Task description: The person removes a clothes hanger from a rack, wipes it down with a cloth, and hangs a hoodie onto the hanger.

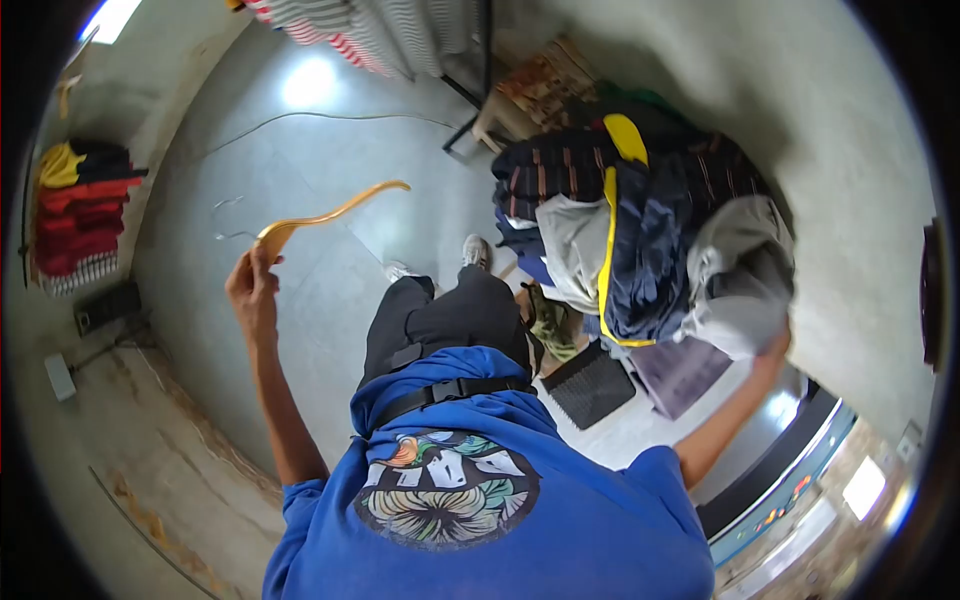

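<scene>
My left hand (pixel 254 287) is closed around a golden-brown wooden clothes hanger (pixel 335 214), raised above the floor with nothing hanging on it. Its metal hook (pixel 228 222) points away to the left. On the right, my right hand (pixel 772 355) touches the lower edge of a grey garment (pixel 742 275); its fingers are hidden by the cloth. That garment lies at the right side of a large heap of clothes. Beside it in the heap are a dark navy garment with yellow trim (pixel 648 260), a light grey piece (pixel 575 245) and dark striped cloth (pixel 560 165).
A rack with striped clothes (pixel 370 35) stands ahead, its black leg (pixel 465 125) near the heap. Red garments (pixel 85 225) hang on the left wall. A cable (pixel 330 114) crosses the floor. Close by are a black mat (pixel 590 385) and a purple-grey piece (pixel 685 375).
</scene>
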Demonstrator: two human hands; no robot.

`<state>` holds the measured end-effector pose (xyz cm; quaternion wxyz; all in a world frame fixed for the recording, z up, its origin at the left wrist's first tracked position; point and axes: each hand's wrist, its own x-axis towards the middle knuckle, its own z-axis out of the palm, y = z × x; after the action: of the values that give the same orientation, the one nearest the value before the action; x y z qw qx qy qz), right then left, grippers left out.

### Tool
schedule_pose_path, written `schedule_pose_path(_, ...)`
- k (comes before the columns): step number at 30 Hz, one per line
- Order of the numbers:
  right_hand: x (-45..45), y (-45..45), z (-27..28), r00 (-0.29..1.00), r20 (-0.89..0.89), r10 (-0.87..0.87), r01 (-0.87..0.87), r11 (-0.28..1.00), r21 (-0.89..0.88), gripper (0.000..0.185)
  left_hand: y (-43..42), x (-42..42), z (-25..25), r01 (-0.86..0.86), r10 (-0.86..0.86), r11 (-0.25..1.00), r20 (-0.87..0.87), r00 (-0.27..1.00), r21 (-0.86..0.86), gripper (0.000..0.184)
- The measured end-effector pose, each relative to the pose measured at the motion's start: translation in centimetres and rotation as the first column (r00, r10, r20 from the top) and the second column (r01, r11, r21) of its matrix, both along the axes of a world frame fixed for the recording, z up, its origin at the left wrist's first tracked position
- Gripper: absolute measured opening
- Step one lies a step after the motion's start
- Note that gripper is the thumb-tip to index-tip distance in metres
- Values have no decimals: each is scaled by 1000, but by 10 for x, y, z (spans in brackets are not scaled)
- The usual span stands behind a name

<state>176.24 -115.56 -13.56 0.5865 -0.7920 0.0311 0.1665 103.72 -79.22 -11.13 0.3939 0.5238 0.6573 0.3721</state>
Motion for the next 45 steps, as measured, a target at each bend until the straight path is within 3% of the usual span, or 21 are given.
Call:
schedule_pose_path(1,18,-4,34,998,-34,-58,63,979,193,44,1,-2,6,-32,32,999,1,999,16,30)
schedule_pose_path(3,72,-6,102,991,105,-84,49,952,301,50,1,0,15,-32,34,999,-129,991,17,26)
schedule_pose_path(5,60,30,179,871,491,20,-223,906,359,56,-2,-3,16,-62,65,998,-177,982,20,24)
schedule_pose_path(7,38,67,245,642,758,114,-507,805,308,58,-4,-8,15,-83,112,989,-265,958,120,21)
schedule_pose_path(11,-57,162,291,600,786,145,-642,674,366,57,-17,-32,19,-98,142,984,-328,934,148,22)
schedule_pose_path(16,-185,274,287,641,700,315,-754,430,497,55,-49,-73,7,-225,270,956,-268,925,187,20)
schedule_pose_path(21,-301,352,278,599,608,521,-776,191,602,53,-93,-107,-10,-421,444,894,-169,880,157,17)
schedule_pose_path(24,-354,379,277,538,575,617,-762,65,644,52,-126,-120,-20,-558,558,826,29,829,74,7)
schedule_pose_path(28,-402,398,283,446,554,703,-738,-61,672,51,-160,-130,-14,-594,641,758,-139,755,269,20)
schedule_pose_path(32,-438,405,277,362,513,778,-693,-144,706,50,-191,-135,-36,-615,650,758,-176,739,218,26)
schedule_pose_path(39,-519,390,209,238,274,932,-522,-115,845,48,-166,-83,-11,-589,572,782,142,808,203,10)
schedule_pose_path(43,-581,374,157,200,137,970,-468,-28,883,47,-140,-62,30,-391,360,870,155,920,301,30)
schedule_pose_path(44,-595,370,145,221,43,974,-475,69,877,46,-138,-58,35,-393,364,870,148,920,299,30)
schedule_pose_path(45,-606,372,133,244,-50,968,-476,165,864,45,-132,-53,37,-301,252,879,176,952,370,33)
